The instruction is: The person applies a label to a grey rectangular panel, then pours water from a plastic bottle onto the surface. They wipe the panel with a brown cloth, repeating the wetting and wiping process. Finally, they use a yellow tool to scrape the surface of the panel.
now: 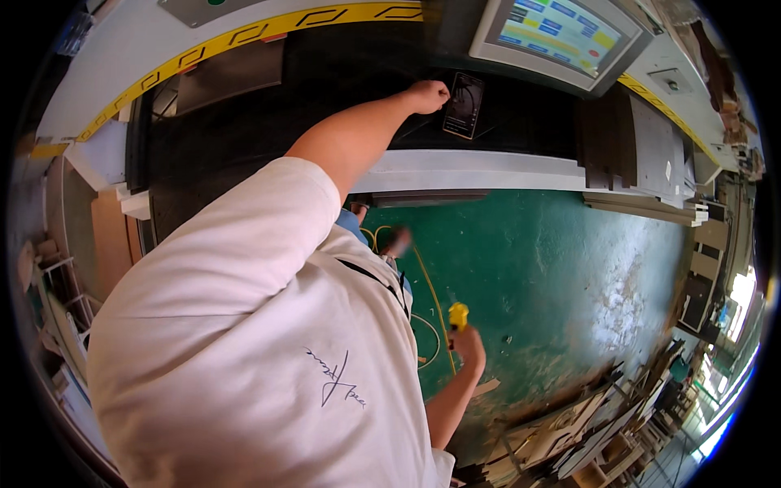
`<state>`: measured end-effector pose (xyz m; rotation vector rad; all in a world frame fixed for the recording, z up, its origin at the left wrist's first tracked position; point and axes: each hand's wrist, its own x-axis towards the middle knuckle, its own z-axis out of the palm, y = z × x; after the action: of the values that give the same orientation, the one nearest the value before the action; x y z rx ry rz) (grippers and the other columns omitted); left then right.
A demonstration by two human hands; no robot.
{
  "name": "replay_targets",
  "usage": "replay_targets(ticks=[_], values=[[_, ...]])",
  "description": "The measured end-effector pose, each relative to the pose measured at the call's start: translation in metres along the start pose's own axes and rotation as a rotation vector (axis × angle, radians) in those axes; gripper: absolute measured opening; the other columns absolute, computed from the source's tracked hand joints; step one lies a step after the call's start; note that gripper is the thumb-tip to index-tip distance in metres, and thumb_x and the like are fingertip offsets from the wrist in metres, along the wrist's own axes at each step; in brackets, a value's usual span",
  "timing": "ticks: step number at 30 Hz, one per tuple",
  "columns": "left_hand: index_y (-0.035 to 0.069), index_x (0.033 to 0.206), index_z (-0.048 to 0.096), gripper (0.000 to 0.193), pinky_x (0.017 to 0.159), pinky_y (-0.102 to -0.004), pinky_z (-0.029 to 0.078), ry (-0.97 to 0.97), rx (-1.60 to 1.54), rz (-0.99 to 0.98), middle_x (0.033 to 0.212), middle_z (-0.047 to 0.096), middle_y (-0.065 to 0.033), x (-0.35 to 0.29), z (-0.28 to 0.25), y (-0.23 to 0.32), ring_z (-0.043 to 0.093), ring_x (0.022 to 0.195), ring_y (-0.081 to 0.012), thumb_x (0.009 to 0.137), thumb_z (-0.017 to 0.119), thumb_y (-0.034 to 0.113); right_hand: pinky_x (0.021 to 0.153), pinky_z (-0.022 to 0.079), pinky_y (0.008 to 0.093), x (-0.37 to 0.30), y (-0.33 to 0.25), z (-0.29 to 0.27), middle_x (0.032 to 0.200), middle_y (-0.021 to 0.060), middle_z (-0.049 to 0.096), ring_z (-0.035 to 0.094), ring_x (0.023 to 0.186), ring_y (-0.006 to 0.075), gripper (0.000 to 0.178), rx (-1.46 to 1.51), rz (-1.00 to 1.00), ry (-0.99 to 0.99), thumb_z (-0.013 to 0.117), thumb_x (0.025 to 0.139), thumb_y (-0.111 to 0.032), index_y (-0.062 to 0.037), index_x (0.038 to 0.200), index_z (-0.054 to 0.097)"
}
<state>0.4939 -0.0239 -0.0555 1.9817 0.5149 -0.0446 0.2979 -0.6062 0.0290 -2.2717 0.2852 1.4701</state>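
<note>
At the machine's dark bed, my left hand [429, 96] is closed, its fingertips beside the left edge of a phone [464, 106]. Whatever those fingers pinch, if anything, is hidden. The phone lies with its dark screen lit. Lower right, over the green floor, my right hand [469, 346] is wrapped round a yellow tool [459, 315] with black parts, which looks like an air blow gun. Its lower part is covered by my fingers.
A control screen [561, 37] is mounted beyond the phone. A yellow hose [429, 276] trails across the green floor [537, 268] by my feet. Brown panels [634, 146] stand at the right, and wood pieces [561, 431] are stacked at lower right.
</note>
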Motion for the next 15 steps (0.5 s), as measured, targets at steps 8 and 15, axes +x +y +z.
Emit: replay_targets(ticks=[8,15], values=[[0.004,0.112,0.07,0.023,0.078,-0.0356,0.055,0.005,0.018,0.034,0.09,0.074,-0.0071,0.006,0.012,-0.001,0.071,0.084,-0.0202,0.1,0.058,0.021,0.054,0.049,0.0351,-0.031,-0.008,0.026,0.072,0.0044,0.063,0.063,0.058,0.019,0.02,0.325,-0.005,-0.247,0.068,0.092,-0.011,0.0011,0.107,0.065],[0.004,0.112,0.07,0.023,0.079,-0.035,0.055,0.012,0.015,0.034,0.091,0.074,-0.0071,0.006,0.009,-0.003,0.071,0.085,-0.0194,0.099,0.059,0.02,0.056,0.049,0.0347,-0.016,-0.017,0.028,0.075,0.0023,0.062,0.063,0.062,0.0176,0.027,-0.124,-0.019,-0.15,0.067,0.094,-0.009,0.0012,0.118,0.064]])
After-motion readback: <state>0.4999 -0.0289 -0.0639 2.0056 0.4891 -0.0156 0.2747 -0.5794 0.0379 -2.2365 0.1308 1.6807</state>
